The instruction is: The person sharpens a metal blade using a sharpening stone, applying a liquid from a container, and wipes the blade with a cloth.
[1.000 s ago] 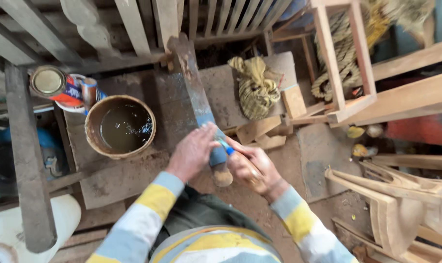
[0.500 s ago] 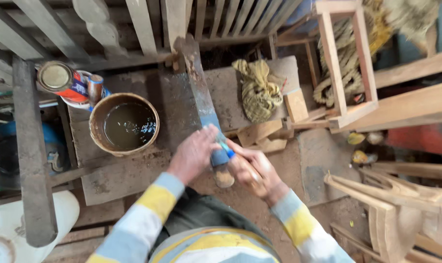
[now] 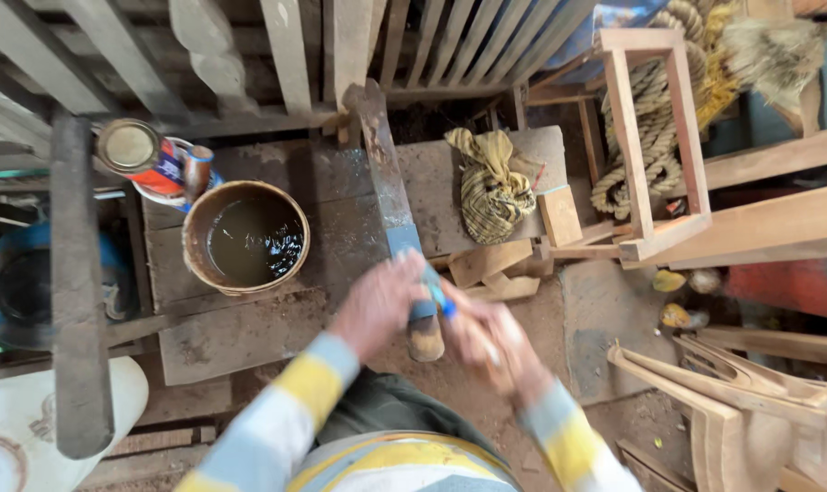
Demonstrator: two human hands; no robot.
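Blurring left hand [image 3: 377, 305] and right hand [image 3: 491, 342], gripping long blade [image 3: 390, 200], grip unclear

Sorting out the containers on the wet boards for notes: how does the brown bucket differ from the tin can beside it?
The brown bucket is much wider than the tin can. The bucket is open and holds dark murky liquid; the can's round pale top hides any contents. The bucket's wall is plain brown; the can's side is red and blue. Both are round, stand upright on the boards, left of the left hand.
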